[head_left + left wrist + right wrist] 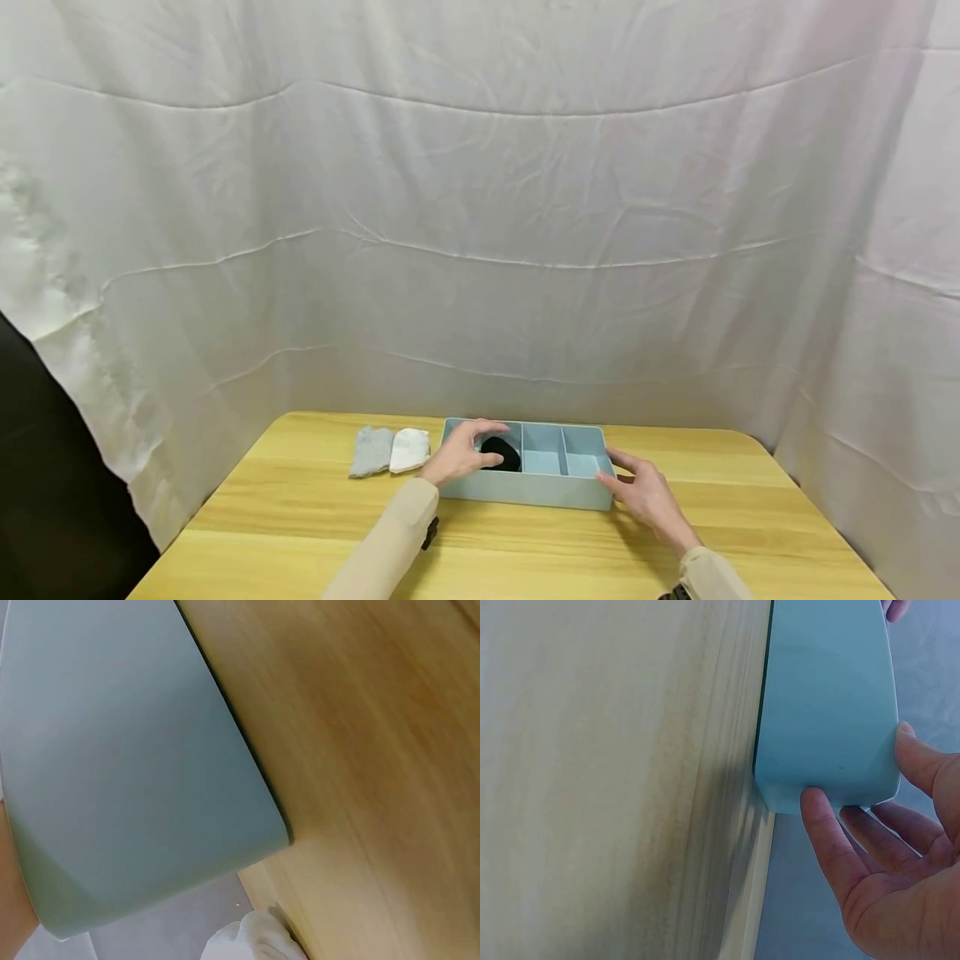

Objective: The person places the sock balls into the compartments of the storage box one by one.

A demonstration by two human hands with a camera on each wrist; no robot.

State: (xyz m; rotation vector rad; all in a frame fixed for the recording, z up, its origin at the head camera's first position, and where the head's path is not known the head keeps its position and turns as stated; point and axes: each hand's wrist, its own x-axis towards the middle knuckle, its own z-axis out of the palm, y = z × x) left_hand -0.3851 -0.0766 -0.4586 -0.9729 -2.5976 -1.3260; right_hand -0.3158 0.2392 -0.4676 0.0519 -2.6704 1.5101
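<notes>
A light blue divided box (525,490) lies lengthwise on the table, its long side facing me. Inside, left of the middle, sits a black folded cloth bundle (501,454). My left hand (467,450) reaches over the box's left part, thumb and fingers spread apart around the bundle, hiding some of the left compartments. At the box's right end my right hand (643,492) holds the corner, thumb at the rim and fingers against the end wall. In the left wrist view the box's side (142,757) fills the left half, covering most of that hand.
Left of the box, a grey folded cloth bundle (371,452) and a white one (409,451) lie side by side. The wooden table (300,517) has rounded far corners. Pale curtains (525,208) hang behind it and at both sides.
</notes>
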